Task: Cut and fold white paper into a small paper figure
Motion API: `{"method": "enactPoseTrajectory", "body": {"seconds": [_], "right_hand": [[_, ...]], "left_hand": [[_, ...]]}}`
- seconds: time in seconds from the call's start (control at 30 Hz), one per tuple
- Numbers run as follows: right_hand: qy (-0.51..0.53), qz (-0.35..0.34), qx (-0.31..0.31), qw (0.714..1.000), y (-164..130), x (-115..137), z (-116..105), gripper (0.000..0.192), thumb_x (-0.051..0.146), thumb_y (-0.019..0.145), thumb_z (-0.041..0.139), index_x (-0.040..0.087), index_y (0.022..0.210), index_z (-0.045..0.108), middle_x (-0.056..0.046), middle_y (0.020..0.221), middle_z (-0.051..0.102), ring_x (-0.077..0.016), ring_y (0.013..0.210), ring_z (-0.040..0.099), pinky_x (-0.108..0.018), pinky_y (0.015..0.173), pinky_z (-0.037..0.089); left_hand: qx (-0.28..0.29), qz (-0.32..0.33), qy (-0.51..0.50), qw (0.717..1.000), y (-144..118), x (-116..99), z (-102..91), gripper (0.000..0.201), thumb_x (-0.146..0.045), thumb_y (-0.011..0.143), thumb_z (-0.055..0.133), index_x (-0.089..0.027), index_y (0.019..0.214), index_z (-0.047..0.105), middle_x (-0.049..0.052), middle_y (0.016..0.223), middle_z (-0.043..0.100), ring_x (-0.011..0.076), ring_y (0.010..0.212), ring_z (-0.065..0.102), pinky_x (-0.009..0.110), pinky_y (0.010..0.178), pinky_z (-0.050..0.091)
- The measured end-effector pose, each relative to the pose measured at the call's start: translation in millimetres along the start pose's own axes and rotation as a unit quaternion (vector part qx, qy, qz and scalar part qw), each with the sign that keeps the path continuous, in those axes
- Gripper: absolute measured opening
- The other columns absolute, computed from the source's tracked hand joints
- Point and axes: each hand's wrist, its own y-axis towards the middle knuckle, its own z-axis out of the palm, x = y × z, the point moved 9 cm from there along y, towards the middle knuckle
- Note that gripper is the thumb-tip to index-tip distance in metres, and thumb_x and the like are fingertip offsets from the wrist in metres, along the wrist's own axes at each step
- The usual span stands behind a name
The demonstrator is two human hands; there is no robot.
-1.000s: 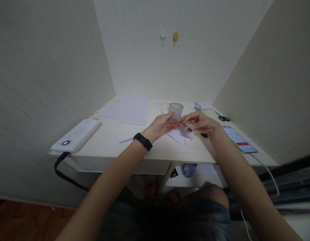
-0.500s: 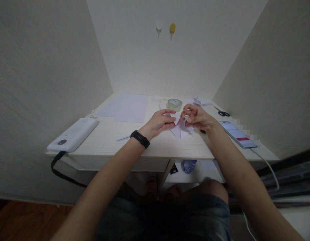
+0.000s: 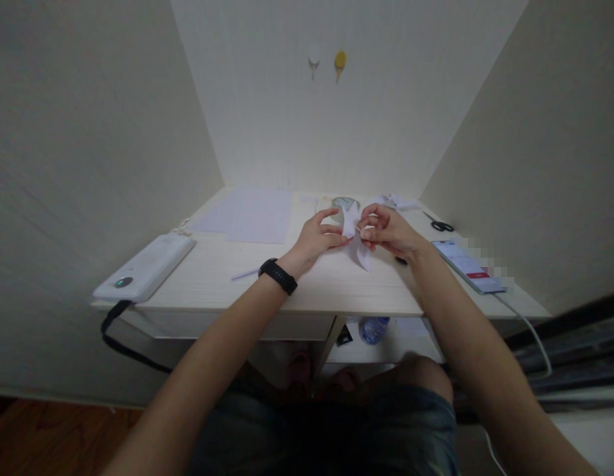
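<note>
Paper [image 3: 357, 239], folded to a point, hangs between my two hands just above the middle of the desk [image 3: 311, 284], its tip pointing down toward the wood. My left hand [image 3: 317, 237] pinches its left side between thumb and fingertips; my right hand [image 3: 386, 230] pinches the right side, fingers curled tight onto it. The two hands are close together, the paper the only thing between them. A black band [image 3: 278, 276] sits on my left wrist. Just behind the paper stands a tape roll [image 3: 343, 203], and beyond my right hand lie crumpled scraps [image 3: 397, 201]. Flat sheets [image 3: 247, 215] lie at the back left. A white device [image 3: 144, 267] rests on the left edge with a black strap hanging from it. To the right lie scissors [image 3: 440, 225] and a lit phone [image 3: 467, 266].
</note>
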Motion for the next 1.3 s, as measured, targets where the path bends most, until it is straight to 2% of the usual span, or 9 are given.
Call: {"method": "enactPoseTrajectory", "body": {"seconds": [0.1, 0.2, 0.3, 0.43, 0.73, 0.87, 1.13, 1.3], "right_hand": [[-0.002, -0.002, -0.012, 1.0, -0.7, 3.4, 2.2, 0.052, 0.027, 0.062, 0.09, 0.024, 0.101, 0.055, 0.004, 0.083, 0.065, -0.0072, 0.054, 0.057, -0.019, 0.045, 0.046], [-0.022, 0.0, -0.022, 1.0, -1.1, 4.2, 2.6, 0.049, 0.029, 0.063, 0.088, 0.022, 0.103, 0.061, 0.004, 0.078, 0.064, -0.0076, 0.053, 0.056, -0.019, 0.044, 0.044], [-0.05, 0.009, -0.033, 0.998, -0.5, 1.0, 0.0, 0.037, 0.03, 0.064, 0.087, 0.017, 0.092, 0.068, 0.003, 0.068, 0.064, -0.0078, 0.05, 0.054, -0.02, 0.043, 0.042], [-0.048, 0.027, -0.034, 0.998, 0.8, -5.3, -1.4, 0.033, 0.03, 0.062, 0.088, 0.016, 0.087, 0.072, 0.001, 0.064, 0.065, -0.0075, 0.048, 0.054, -0.021, 0.045, 0.044], [-0.022, 0.006, -0.029, 0.999, 0.5, -2.9, 1.5, 0.028, 0.03, 0.062, 0.089, 0.017, 0.081, 0.072, -0.002, 0.076, 0.071, -0.0098, 0.061, 0.06, -0.023, 0.056, 0.049], [-0.033, 0.008, -0.03, 0.999, 0.5, -4.8, -2.6, 0.039, 0.022, 0.052, 0.093, 0.018, 0.087, 0.074, -0.003, 0.084, 0.074, -0.0122, 0.071, 0.064, -0.024, 0.064, 0.051], [-0.076, 0.026, -0.058, 0.995, 1.5, -6.4, -7.9, 0.034, 0.025, 0.05, 0.092, 0.017, 0.079, 0.075, -0.004, 0.069, 0.072, -0.0109, 0.056, 0.058, -0.021, 0.046, 0.039], [-0.091, 0.028, -0.052, 0.994, 1.0, -5.5, -6.0, 0.031, 0.025, 0.052, 0.09, 0.016, 0.078, 0.076, -0.003, 0.065, 0.07, -0.0097, 0.054, 0.054, -0.021, 0.044, 0.034]], "left_hand": [[-0.023, -0.016, -0.007, 1.0, 0.2, 2.7, -4.5, 0.055, 0.006, 0.068, 0.075, -0.014, 0.117, 0.059, 0.003, 0.08, 0.069, 0.0136, 0.069, 0.069, 0.034, 0.079, 0.057], [-0.026, -0.029, -0.026, 0.999, 0.0, 5.5, -4.8, 0.028, 0.004, 0.072, 0.074, -0.009, 0.095, 0.064, 0.007, 0.081, 0.071, 0.0129, 0.072, 0.07, 0.032, 0.081, 0.056], [-0.022, -0.039, -0.049, 0.998, 0.0, 7.4, -4.2, 0.019, 0.004, 0.074, 0.073, -0.008, 0.086, 0.065, 0.008, 0.081, 0.073, 0.0121, 0.074, 0.071, 0.031, 0.087, 0.055], [-0.018, -0.058, -0.05, 0.997, 1.0, 10.6, -3.7, 0.01, 0.004, 0.077, 0.071, -0.006, 0.079, 0.067, 0.01, 0.08, 0.073, 0.0115, 0.076, 0.071, 0.029, 0.091, 0.054], [-0.004, -0.071, -0.046, 0.996, 0.1, 13.1, -1.2, 0.01, 0.003, 0.08, 0.07, -0.006, 0.084, 0.066, 0.009, 0.079, 0.072, 0.0115, 0.071, 0.07, 0.03, 0.083, 0.056], [-0.016, -0.072, -0.047, 0.996, -0.6, 13.4, -3.0, 0.013, 0.005, 0.081, 0.066, -0.006, 0.087, 0.066, 0.01, 0.08, 0.073, 0.0133, 0.073, 0.071, 0.032, 0.082, 0.056], [0.001, -0.067, -0.038, 0.997, -1.7, 10.2, 1.5, 0.009, 0.002, 0.079, 0.071, -0.005, 0.084, 0.07, 0.012, 0.083, 0.074, 0.0123, 0.074, 0.071, 0.027, 0.081, 0.056], [0.004, -0.066, -0.022, 0.998, -1.2, 10.5, 1.9, 0.008, 0.0, 0.078, 0.072, -0.006, 0.083, 0.072, 0.011, 0.082, 0.074, 0.0111, 0.072, 0.07, 0.027, 0.081, 0.056]]}}
